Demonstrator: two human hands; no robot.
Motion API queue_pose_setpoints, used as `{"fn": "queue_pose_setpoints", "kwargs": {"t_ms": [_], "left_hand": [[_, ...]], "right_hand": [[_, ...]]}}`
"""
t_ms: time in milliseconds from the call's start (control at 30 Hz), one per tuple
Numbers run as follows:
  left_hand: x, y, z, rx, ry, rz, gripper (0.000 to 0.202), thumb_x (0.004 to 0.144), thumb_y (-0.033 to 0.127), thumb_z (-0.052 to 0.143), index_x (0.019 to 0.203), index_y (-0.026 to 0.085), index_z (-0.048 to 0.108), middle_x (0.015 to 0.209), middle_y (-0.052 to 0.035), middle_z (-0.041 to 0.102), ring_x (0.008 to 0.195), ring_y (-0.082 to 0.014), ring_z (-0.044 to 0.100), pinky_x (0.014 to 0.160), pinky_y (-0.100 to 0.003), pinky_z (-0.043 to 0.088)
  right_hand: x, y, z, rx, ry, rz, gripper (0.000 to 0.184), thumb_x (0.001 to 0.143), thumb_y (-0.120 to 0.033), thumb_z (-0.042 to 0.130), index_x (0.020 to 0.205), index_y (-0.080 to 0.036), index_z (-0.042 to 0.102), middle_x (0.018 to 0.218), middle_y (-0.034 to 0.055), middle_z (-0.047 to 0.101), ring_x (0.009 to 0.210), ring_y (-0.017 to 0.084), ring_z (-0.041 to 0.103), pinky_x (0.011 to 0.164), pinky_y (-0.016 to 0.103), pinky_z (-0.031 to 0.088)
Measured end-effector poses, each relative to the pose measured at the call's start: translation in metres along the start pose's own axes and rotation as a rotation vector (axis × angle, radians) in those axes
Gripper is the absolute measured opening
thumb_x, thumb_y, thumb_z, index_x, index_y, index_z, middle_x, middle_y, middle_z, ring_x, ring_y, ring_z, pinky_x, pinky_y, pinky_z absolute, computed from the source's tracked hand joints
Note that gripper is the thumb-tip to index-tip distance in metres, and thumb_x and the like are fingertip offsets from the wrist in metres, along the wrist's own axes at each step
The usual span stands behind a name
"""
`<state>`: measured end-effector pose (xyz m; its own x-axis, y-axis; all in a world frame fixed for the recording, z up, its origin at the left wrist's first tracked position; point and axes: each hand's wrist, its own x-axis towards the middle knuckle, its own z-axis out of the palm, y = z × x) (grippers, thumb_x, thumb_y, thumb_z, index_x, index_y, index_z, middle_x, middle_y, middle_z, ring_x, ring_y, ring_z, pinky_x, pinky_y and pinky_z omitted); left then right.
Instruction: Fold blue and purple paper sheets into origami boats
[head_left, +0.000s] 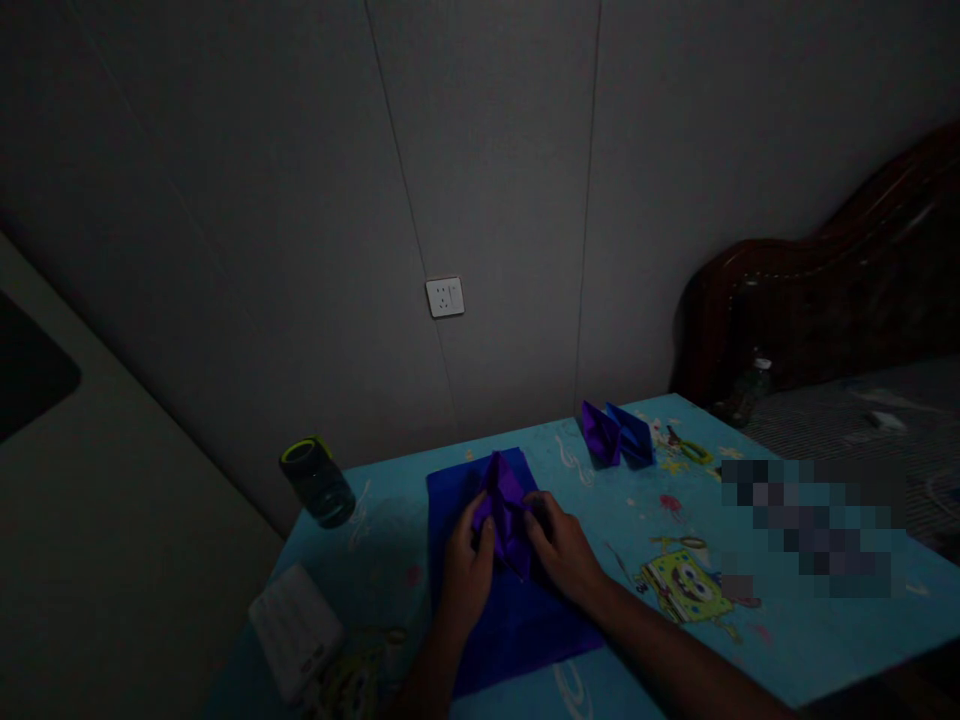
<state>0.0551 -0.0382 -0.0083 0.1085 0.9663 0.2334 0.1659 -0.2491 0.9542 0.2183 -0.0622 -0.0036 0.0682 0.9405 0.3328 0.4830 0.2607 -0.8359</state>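
Between my two hands is a folded purple paper piece (507, 500) with pointed ends, held above a stack of dark blue paper sheets (517, 635). My left hand (472, 550) pinches its left side, the thumb in front. On the other side, my right hand (559, 545) grips the right edge between thumb and fingers. Farther back on the right stand a finished-looking purple folded paper piece (601, 436) and a blue folded paper piece (634, 437), side by side.
A blue cartoon-print cloth covers the table (390, 590). A dark bottle with a yellow-green rim (319, 482) stands at the left, a white packet (295, 630) nearer. Scissors with yellow-green handles (690, 447) lie back right. A wall socket (445, 297) is behind; a bottle (750, 390) stands beyond the table.
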Motion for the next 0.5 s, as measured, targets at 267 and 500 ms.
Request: {"fn": "queue_pose_setpoints", "kwargs": {"t_ms": [267, 500], "left_hand": [[-0.0007, -0.0032, 0.0002, 0.051, 0.004, 0.076, 0.042, 0.089, 0.024, 0.051, 0.131, 0.021, 0.054, 0.131, -0.0099, 0.061, 0.120, -0.0222, 0.058, 0.101, -0.038, 0.047], [-0.0030, -0.0025, 0.0034, 0.262, 0.000, 0.199, 0.045, 0.086, 0.016, 0.051, 0.130, 0.023, 0.054, 0.136, -0.0087, 0.058, 0.128, -0.0227, 0.051, 0.109, -0.042, 0.038]], "right_hand": [[0.0001, -0.0027, -0.0017, 0.013, -0.010, -0.042, 0.026, 0.098, -0.033, 0.037, 0.116, -0.022, 0.052, 0.098, 0.0062, 0.070, 0.081, 0.021, 0.068, 0.078, 0.033, 0.050], [-0.0013, -0.0003, 0.0001, -0.055, -0.012, -0.042, 0.028, 0.098, -0.030, 0.036, 0.120, -0.021, 0.051, 0.104, 0.0090, 0.069, 0.087, 0.022, 0.069, 0.082, 0.036, 0.051]]}}
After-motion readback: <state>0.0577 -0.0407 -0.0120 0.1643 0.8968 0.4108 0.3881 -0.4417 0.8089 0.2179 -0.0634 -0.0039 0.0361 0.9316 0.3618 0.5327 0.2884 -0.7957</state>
